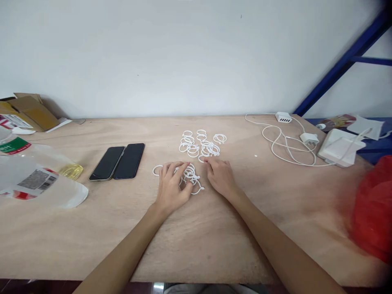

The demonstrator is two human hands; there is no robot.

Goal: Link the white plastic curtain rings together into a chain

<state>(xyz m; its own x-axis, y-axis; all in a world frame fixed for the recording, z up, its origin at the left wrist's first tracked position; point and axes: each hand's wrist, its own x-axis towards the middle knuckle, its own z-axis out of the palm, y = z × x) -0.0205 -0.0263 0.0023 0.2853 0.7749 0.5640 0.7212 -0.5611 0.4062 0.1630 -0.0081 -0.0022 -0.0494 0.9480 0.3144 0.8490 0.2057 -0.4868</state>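
Several thin white plastic rings with small knobs, like curtain rings, lie in two loose groups on the wooden table. My left hand (173, 184) rests over the nearer group of rings (191, 171), its fingers spread and partly hiding them. One ring (157, 170) sticks out to the left of those fingers. My right hand (221, 175) has its thumb and index fingertip together at the edge of a single white ring (202, 158), just below the farther group of rings (210, 148). Another couple of overlapping rings (219, 139) lies apart at the far right of that group.
Two dark phones (129, 161) lie side by side on the left. Beyond them are a clear plastic bottle or wrapper (43, 179) and a cardboard box (30, 111). White chargers (339, 147) and a tangled cable (275, 143) occupy the right, near a red bag (375, 212).
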